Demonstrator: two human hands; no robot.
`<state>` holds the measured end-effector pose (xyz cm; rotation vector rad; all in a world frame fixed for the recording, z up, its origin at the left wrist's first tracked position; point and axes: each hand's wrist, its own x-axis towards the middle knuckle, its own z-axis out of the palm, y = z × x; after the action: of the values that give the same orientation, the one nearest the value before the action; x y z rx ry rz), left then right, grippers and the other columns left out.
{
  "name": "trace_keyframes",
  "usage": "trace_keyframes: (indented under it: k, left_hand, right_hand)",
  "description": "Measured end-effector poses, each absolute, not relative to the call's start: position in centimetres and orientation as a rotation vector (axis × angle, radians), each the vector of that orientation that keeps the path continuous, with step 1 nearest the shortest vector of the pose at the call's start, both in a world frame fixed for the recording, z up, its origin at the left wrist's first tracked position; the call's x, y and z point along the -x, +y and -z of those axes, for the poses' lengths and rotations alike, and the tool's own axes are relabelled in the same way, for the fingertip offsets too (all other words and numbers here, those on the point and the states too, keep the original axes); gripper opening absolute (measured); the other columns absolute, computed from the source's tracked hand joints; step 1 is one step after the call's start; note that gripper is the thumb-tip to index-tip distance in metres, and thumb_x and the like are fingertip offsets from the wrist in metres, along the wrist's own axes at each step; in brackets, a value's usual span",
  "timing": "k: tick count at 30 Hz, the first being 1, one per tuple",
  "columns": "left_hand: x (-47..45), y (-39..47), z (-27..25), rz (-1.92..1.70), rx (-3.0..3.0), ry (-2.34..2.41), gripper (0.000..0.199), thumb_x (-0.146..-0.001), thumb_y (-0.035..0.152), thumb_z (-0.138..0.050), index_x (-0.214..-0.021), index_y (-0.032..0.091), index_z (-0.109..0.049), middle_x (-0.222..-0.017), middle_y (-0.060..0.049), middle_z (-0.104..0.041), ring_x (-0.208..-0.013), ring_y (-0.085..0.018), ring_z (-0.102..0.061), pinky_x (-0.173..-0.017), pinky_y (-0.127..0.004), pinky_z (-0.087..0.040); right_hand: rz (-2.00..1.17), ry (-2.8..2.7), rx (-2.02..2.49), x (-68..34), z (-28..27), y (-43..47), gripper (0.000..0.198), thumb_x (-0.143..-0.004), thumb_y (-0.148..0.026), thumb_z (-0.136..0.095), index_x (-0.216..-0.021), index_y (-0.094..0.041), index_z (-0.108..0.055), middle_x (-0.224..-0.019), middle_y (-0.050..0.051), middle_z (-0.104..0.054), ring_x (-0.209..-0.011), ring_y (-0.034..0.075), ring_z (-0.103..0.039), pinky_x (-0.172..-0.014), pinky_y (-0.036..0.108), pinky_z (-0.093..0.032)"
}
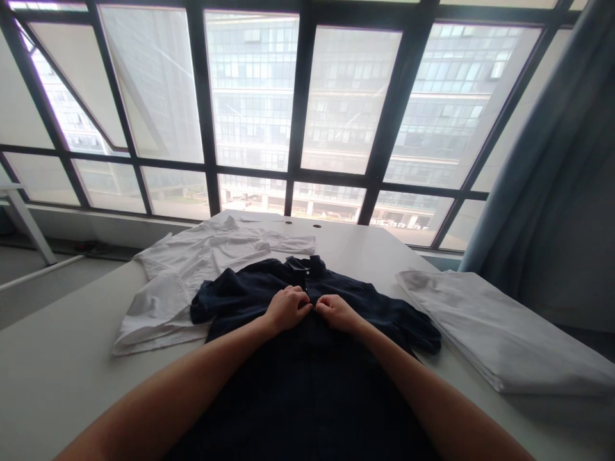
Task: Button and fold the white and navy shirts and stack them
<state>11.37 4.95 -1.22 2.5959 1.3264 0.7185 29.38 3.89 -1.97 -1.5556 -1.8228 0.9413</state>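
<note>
A dark navy shirt (355, 289) lies front side up on the white table, its collar toward the window and its short sleeves spread to both sides. One small white button shows just below the collar. My left hand (289, 307) is closed in a pinch on the shirt's front placket, below that button. Right beside it, my right hand (336, 312) pinches the same placket from the other side. The fingertips of both hands nearly meet. Whether a button sits between them is hidden by the fingers.
A crumpled white shirt (192, 262) lies to the left, partly beside the navy sleeve. Folded white cloth (509, 333) rests at the table's right edge. Beyond the white table (355, 246) stand large windows, with a grey-blue curtain (523, 147) at the right.
</note>
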Motion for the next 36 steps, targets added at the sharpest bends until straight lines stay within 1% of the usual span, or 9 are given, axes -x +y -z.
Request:
trace_keyframes:
  k: [6,10,14,17,20,23,29,32,36]
  left_hand:
    - [-11.3,5.6,2.1,-0.603,-2.710,1.290,0.037,-0.092,0.033,-0.053,-0.126,0.024,-0.062,-0.135,-0.006,-0.058,-0.122,-0.028,-0.050,-0.099,-0.045,-0.042]
    - [-11.2,5.6,2.1,-0.460,-2.832,1.177,0.041,-0.094,0.029,-0.045,-0.134,0.029,-0.057,-0.141,-0.004,-0.054,-0.122,-0.029,-0.049,-0.099,-0.050,-0.041]
    - [-10.9,6.1,2.1,-0.487,-2.805,1.144,0.036,-0.093,0.026,-0.044,-0.121,0.027,-0.067,-0.126,-0.004,-0.066,-0.120,-0.028,-0.052,-0.100,-0.047,-0.042]
    - [-10.9,7.0,1.8,-0.632,-2.593,1.252,0.035,-0.089,0.019,-0.046,-0.112,0.023,-0.072,-0.113,-0.005,-0.072,-0.113,-0.022,-0.059,-0.099,-0.035,-0.045]
    - [-11.4,8.3,0.8,-0.680,-2.405,1.398,0.032,-0.088,0.022,-0.050,-0.109,0.021,-0.074,-0.107,-0.006,-0.074,-0.103,-0.021,-0.066,-0.095,-0.029,-0.047]
    - [-12.3,9.5,-0.4,-0.552,-2.351,1.516,0.026,-0.087,0.026,-0.056,-0.102,0.022,-0.076,-0.106,-0.008,-0.074,-0.102,-0.025,-0.067,-0.091,-0.032,-0.049]
    - [-14.0,11.1,-1.0,-0.465,-2.248,1.586,0.014,-0.074,0.017,-0.067,-0.084,0.018,-0.077,-0.097,-0.013,-0.074,-0.096,-0.031,-0.068,-0.084,-0.036,-0.051]
    - [-14.0,11.5,-0.3,-0.511,-2.142,1.575,0.011,-0.077,0.021,-0.067,-0.081,0.017,-0.076,-0.087,-0.011,-0.073,-0.089,-0.027,-0.069,-0.078,-0.030,-0.051]
    - [-13.8,11.7,0.6,-0.582,-1.959,1.489,0.024,-0.088,0.025,-0.056,-0.078,0.012,-0.073,-0.061,-0.005,-0.065,-0.057,-0.016,-0.064,-0.056,-0.022,-0.048]
  right_hand:
    - [-0.539,-1.827,1.559,-29.0,1.7,4.2,0.009,-0.081,-0.021,-0.056,-0.078,-0.016,-0.063,-0.066,0.001,-0.065,-0.059,0.013,-0.058,-0.058,0.023,-0.042]
    - [-0.288,-1.847,1.732,-28.4,0.7,6.7,0.022,-0.087,-0.036,-0.058,-0.079,-0.017,-0.066,-0.077,0.008,-0.071,-0.071,0.018,-0.064,-0.062,0.025,-0.043]
    - [-0.469,-1.876,1.968,-27.7,-0.4,9.4,0.034,-0.078,-0.047,-0.068,-0.063,-0.017,-0.065,-0.063,0.010,-0.068,-0.062,0.021,-0.065,-0.055,0.027,-0.044]
    - [-0.620,-1.859,2.025,-27.5,-0.9,10.4,0.030,-0.075,-0.035,-0.071,-0.053,-0.017,-0.059,-0.044,0.005,-0.058,-0.045,0.020,-0.060,-0.048,0.027,-0.044]
    - [-0.744,-1.788,1.949,-27.8,-1.1,10.7,0.025,-0.073,-0.019,-0.067,-0.050,-0.017,-0.057,-0.038,0.003,-0.053,-0.039,0.018,-0.058,-0.043,0.024,-0.044]
    - [-0.865,-1.721,1.896,-28.2,-0.9,10.6,0.023,-0.074,-0.015,-0.062,-0.051,-0.016,-0.058,-0.045,0.005,-0.060,-0.042,0.017,-0.061,-0.041,0.022,-0.044]
    - [-0.948,-1.617,1.769,-28.7,-0.2,10.3,0.014,-0.078,-0.013,-0.057,-0.066,-0.014,-0.064,-0.061,0.003,-0.067,-0.046,0.014,-0.063,-0.037,0.019,-0.042]
    - [-0.954,-1.580,1.691,-28.8,0.5,9.8,0.011,-0.081,-0.014,-0.057,-0.073,-0.013,-0.065,-0.065,0.002,-0.067,-0.050,0.012,-0.063,-0.039,0.017,-0.043]
    - [-0.921,-1.579,1.560,-29.2,1.5,9.1,0.009,-0.083,-0.018,-0.059,-0.081,-0.013,-0.066,-0.065,0.001,-0.067,-0.053,0.012,-0.063,-0.041,0.017,-0.043]
